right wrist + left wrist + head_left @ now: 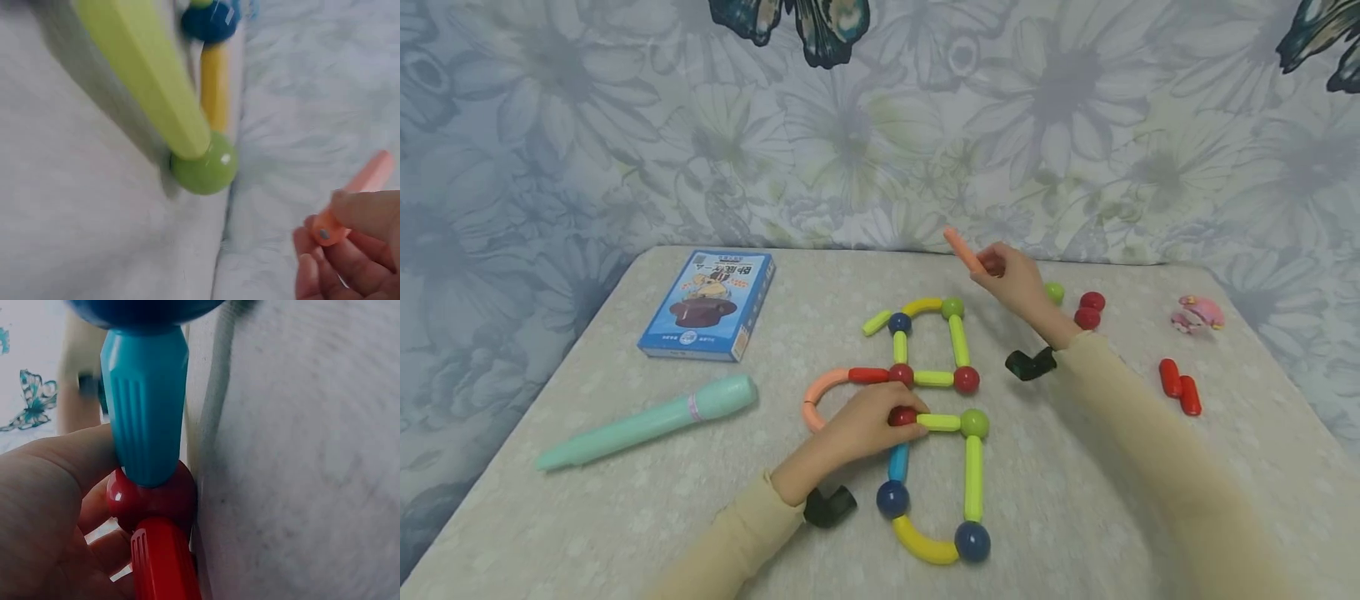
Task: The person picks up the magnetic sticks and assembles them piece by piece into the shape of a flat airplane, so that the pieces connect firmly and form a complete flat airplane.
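Note:
My left hand (863,423) pinches a red ball (902,416) between thumb and fingers, low on the table. In the left wrist view a blue stick (145,406) and a red stick (159,559) meet this ball. A lime stick (938,422) joins it to a green ball (975,423) in the lower loop. Raised near the table's far edge, my right hand (1017,279) holds an orange stick (962,250) by one end. The upper loop lies just beyond my left hand, with red balls, lime sticks and a yellow curved stick (922,307). My left hand partly hides an orange curved piece (823,387).
At the back left lies a blue box (706,307), with a mint-green pen-shaped case (647,422) nearer. On the right are red balls (1088,318), a green ball (1055,292), two red sticks (1180,387) and a pink clip-like item (1198,313). A flowered cloth (850,142) hangs behind.

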`<state>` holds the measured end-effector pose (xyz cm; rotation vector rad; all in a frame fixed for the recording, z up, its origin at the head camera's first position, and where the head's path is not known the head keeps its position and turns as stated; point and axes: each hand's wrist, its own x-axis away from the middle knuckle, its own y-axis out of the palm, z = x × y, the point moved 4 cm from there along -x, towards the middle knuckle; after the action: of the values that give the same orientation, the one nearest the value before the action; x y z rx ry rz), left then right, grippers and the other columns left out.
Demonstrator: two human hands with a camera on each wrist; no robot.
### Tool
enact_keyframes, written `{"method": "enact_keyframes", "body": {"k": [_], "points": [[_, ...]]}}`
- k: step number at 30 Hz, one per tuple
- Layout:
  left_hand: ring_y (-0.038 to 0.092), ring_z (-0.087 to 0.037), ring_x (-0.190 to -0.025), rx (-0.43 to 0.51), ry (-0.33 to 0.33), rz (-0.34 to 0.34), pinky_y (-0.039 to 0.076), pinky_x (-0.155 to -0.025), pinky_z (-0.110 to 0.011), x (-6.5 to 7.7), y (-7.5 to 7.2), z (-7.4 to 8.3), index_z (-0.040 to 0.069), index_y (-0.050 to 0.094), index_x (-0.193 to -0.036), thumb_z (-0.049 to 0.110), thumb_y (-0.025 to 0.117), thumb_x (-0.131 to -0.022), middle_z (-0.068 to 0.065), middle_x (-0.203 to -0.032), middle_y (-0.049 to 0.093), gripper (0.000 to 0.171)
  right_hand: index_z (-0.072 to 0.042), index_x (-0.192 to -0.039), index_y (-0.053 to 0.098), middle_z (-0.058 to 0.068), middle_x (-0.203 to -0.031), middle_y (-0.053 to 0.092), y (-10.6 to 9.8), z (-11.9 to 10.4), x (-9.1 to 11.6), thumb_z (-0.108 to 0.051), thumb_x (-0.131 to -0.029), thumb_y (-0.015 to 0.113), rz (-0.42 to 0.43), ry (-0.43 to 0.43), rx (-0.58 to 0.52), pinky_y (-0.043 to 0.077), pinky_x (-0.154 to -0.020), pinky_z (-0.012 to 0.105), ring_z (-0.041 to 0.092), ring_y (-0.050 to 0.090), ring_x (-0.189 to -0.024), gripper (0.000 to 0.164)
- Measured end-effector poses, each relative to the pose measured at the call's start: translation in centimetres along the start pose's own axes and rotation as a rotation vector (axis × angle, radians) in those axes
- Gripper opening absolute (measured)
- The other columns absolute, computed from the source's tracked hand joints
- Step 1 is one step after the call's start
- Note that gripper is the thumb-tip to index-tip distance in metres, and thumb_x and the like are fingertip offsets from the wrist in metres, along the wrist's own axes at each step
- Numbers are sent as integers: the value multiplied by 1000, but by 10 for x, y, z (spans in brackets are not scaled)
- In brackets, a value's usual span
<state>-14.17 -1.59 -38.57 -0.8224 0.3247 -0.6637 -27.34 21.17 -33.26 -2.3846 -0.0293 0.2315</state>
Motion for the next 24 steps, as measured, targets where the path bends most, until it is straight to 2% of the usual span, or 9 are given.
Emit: {"method": "enact_keyframes", "body": {"k": [5, 9, 12, 17, 24], "points": [[52, -9, -89, 0, 6, 1, 44, -76, -26, -1, 0, 0, 15, 69, -106, 28, 71, -85, 10, -97, 61, 24, 1, -109, 60, 14, -98, 64, -18, 7, 63, -10, -88, 67, -92, 6, -13, 48, -77, 41, 26, 61, -90, 25], [51, -9, -91, -3, 0, 3, 44, -78, -27, 0, 0, 1, 15, 68, -107, 28, 70, -85, 8, -99, 61, 25, 0, -110, 62, 12, -98, 64, -26, 16, 115, -7, -86, 68, -151, 3, 38, 49, -78, 43, 26, 61, -89, 26], [51, -9, -91, -2, -5, 4, 43, -78, -27, 0, -1, 1, 15, 68, -107, 28, 70, -85, 8, -100, 61, 25, 0, -108, 64, 9, -96, 64, -26, 22, 141, -4, -84, 68, -188, -9, 108, 49, -77, 44, 25, 61, -87, 25], [52, -10, -91, -5, 5, 1, 43, -78, -28, -1, 0, 0, 15, 68, -106, 27, 70, -85, 7, -99, 61, 24, -1, -102, 67, 2, -86, 64, -20, 27, 162, -6, -82, 70, -215, -6, 201, 49, -69, 38, 19, 58, -77, 21], [51, -11, -91, -16, 7, -2, 43, -79, -29, -1, 0, 1, 15, 68, -105, 27, 70, -85, 6, -99, 61, 23, -1, -100, 68, -2, -80, 62, -11, 24, 168, -7, -82, 70, -238, 6, 216, 47, -65, 33, 14, 56, -73, 19]]}}
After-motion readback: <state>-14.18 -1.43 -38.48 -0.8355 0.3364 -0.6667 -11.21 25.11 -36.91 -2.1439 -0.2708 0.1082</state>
